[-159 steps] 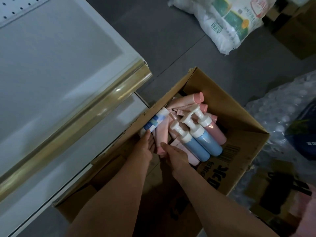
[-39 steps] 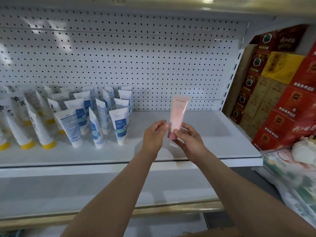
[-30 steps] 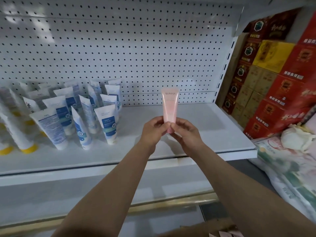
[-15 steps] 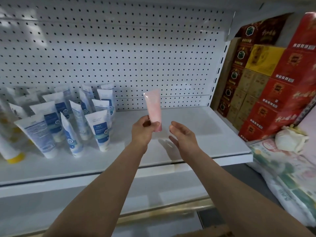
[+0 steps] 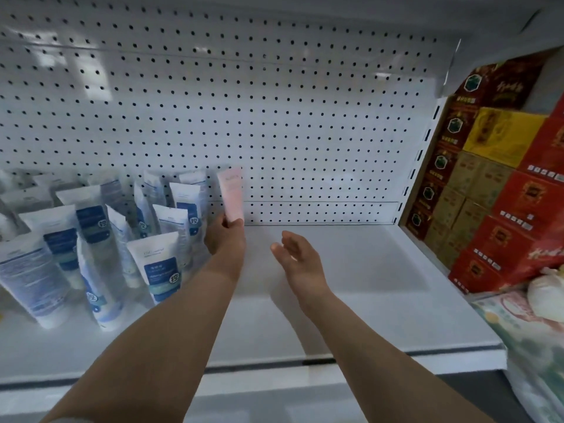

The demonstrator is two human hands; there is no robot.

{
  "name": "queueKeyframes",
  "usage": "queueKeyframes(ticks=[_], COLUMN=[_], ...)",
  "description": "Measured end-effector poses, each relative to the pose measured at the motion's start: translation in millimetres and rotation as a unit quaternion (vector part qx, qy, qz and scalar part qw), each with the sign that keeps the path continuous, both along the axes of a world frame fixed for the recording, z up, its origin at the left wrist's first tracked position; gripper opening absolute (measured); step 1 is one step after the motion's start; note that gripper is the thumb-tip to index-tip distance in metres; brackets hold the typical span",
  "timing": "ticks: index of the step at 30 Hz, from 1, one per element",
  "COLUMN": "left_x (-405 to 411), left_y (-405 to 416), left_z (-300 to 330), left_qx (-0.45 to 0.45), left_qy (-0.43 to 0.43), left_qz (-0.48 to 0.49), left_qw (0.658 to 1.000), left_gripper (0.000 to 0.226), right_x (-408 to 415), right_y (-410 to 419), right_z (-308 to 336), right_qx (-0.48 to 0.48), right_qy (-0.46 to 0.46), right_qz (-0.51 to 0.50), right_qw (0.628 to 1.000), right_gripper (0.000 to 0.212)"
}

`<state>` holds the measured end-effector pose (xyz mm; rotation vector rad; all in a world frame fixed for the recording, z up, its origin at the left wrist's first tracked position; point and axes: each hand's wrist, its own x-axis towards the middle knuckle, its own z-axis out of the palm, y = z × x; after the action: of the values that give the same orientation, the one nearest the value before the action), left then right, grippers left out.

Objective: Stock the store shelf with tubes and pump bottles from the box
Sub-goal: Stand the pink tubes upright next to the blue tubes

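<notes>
Placement would go best if the left hand (image 5: 225, 239), gripping the pale pink plastic tube (image 5: 232, 193) upright at frame centre, stands it cap-down on the white metal shelf (image 5: 351, 270) beside the white-and-blue tubes (image 5: 158, 270), while the empty, slack-fingered right hand (image 5: 297, 257) steadies it.

Your left hand (image 5: 225, 236) covers the bottom end of the pink tube (image 5: 232, 193), so you cannot see its cap, and the print near its top is too blurred to read. The white and blue tubes (image 5: 161, 270) smear towards the left edge, where the outermost are cut off. The red cartons (image 5: 518, 215) and the printed bag (image 5: 531, 340) run past the right edge, their lettering illegible.
</notes>
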<state>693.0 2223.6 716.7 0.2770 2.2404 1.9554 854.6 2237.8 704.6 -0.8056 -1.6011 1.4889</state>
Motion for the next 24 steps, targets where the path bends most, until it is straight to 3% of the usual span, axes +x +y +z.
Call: queueKeyframes(ticks=[5,13,17,20,24], left_x=[-20.3,-37.8,-41.4,-44.9,-41.1], left_y=[9.2,26.2,30.7,35.2,34.5], left_z=[-12.9,-19.5,-22.2,-27.2,-23.9], left_qx=[-0.036,-0.074,-0.086,-0.100,-0.103], left_qy=[0.065,0.060,0.067,0.075,0.078], left_qz=[0.004,0.013,0.023,0.026,0.029], left_qw=[0.997,0.995,0.994,0.992,0.991], left_gripper=[0.029,0.029,0.026,0.025,0.026], right_x=[-10.0,-27.2,-29.6,-27.6,-17.1], right_y=[19.4,34.7,38.8,40.6,38.9], right_z=[2.9,0.3,-1.7,-0.8,3.6], right_qx=[-0.036,-0.073,-0.092,-0.103,-0.112], right_qy=[-0.011,-0.021,-0.027,-0.010,-0.026], right_qz=[0.017,0.035,0.034,0.031,0.025], right_qw=[0.999,0.997,0.995,0.994,0.993], right_gripper=[0.042,0.013,0.018,0.035,0.024])
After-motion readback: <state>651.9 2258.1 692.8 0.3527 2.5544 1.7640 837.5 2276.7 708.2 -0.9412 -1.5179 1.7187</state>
